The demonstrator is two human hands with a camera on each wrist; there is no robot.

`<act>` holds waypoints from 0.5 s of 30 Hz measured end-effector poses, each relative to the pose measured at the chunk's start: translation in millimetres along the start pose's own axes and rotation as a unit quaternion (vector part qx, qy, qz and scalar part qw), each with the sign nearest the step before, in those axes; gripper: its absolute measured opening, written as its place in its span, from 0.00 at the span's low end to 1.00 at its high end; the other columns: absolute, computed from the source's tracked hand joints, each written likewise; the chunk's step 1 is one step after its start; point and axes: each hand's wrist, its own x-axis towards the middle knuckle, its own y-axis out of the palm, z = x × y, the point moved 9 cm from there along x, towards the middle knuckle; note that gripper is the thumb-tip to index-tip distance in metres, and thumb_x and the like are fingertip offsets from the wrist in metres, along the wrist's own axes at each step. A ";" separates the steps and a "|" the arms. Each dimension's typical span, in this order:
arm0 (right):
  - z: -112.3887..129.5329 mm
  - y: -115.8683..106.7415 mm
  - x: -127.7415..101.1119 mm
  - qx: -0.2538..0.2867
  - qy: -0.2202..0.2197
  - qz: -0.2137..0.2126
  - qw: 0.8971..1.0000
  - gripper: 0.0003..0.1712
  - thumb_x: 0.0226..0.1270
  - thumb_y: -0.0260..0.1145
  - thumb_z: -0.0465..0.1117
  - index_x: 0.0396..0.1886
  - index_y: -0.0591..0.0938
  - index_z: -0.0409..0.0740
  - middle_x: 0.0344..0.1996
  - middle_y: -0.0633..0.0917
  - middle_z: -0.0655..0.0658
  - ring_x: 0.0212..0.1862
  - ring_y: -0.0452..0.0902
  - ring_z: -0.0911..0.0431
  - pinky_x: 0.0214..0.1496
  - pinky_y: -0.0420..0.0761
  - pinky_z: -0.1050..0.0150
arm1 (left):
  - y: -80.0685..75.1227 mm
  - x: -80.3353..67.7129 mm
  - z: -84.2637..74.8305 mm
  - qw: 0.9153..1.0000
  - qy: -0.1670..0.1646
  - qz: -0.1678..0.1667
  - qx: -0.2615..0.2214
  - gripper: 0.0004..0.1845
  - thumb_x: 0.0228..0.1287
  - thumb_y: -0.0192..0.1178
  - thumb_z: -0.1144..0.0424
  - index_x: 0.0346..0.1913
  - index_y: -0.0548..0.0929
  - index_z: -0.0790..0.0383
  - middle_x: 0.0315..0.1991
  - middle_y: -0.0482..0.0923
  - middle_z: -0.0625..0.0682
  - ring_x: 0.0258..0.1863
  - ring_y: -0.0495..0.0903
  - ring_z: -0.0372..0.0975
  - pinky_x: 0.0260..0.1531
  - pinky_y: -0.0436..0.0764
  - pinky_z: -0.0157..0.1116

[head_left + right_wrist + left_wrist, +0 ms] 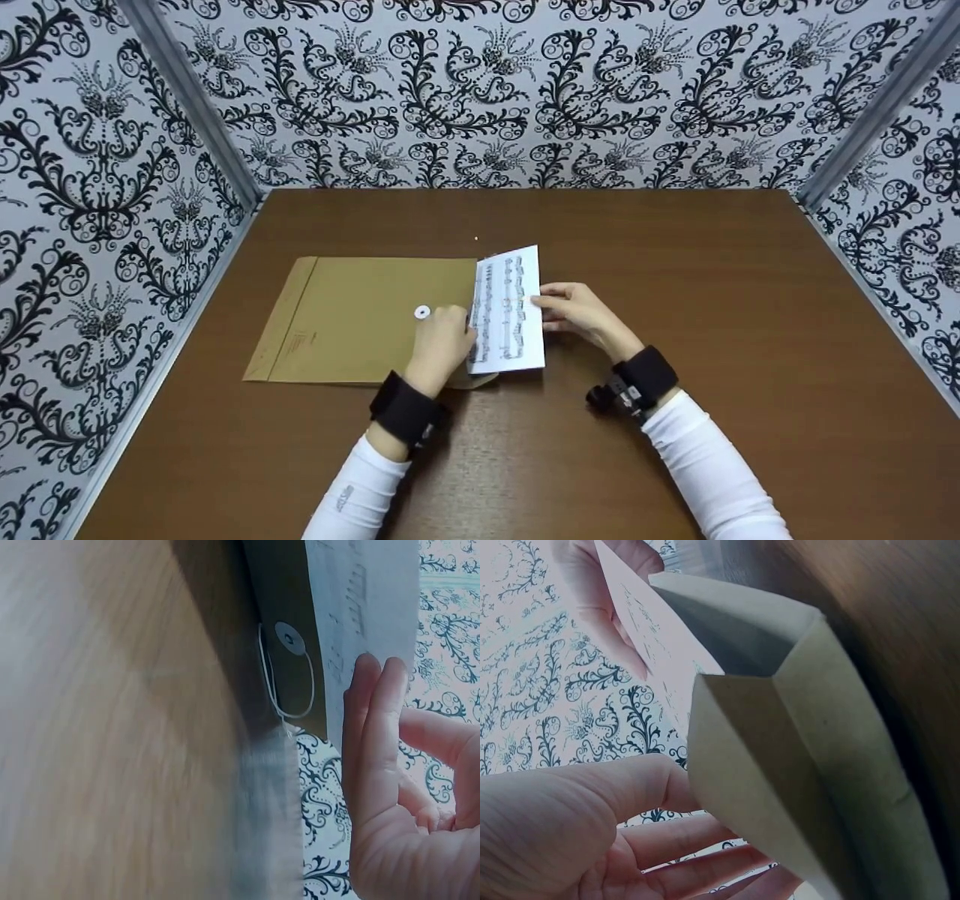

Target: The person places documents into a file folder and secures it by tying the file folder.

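Observation:
A brown paper envelope [360,315] lies on the table, its mouth facing right and held apart, as the left wrist view shows. My left hand [444,341] grips the envelope's upper panel at the mouth, thumb on one side and fingers on the other. Sheet music [517,307], white with printed staves, stands partly inside the mouth, tilted up to the right. At its right edge my right hand [581,311] pinches the sheet between thumb and fingers. The sheet's left part is hidden in the envelope. Below, the flap carries a white button [290,638] with a looped string [313,686].
Another white button [422,312] sits on the envelope's upper face beside my left hand. A tiny white speck [476,238] lies behind the envelope on the brown table [712,285]. Patterned walls [495,97] border the table at the back and sides.

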 end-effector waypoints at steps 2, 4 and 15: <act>0.9 -2.6 -2.7 0.002 -0.006 0.003 1.000 0.27 0.73 0.63 0.36 0.65 0.72 0.23 0.33 0.87 0.52 0.32 0.86 0.62 0.37 0.87 0.71 | 1.1 0.7 0.9 1.000 -0.005 0.007 0.005 0.08 0.61 0.66 0.67 0.26 0.83 0.69 0.30 0.88 0.64 0.27 0.85 0.53 0.26 0.82 0.48; 1.6 -4.1 -5.1 -0.001 -0.010 0.006 1.000 0.28 0.72 0.63 0.35 0.65 0.72 0.22 0.33 0.87 0.52 0.31 0.86 0.62 0.38 0.87 0.71 | 2.3 1.3 2.0 1.000 -0.010 0.015 0.012 0.09 0.62 0.66 0.67 0.26 0.83 0.68 0.31 0.88 0.64 0.26 0.85 0.51 0.25 0.81 0.46; 2.1 3.6 -5.4 -0.014 0.001 0.005 1.000 0.25 0.71 0.64 0.31 0.63 0.73 0.20 0.31 0.88 0.52 0.29 0.86 0.63 0.38 0.88 0.71 | 1.8 0.7 2.1 0.999 -0.020 0.021 0.021 0.08 0.61 0.67 0.65 0.28 0.84 0.68 0.34 0.89 0.64 0.30 0.87 0.53 0.30 0.85 0.50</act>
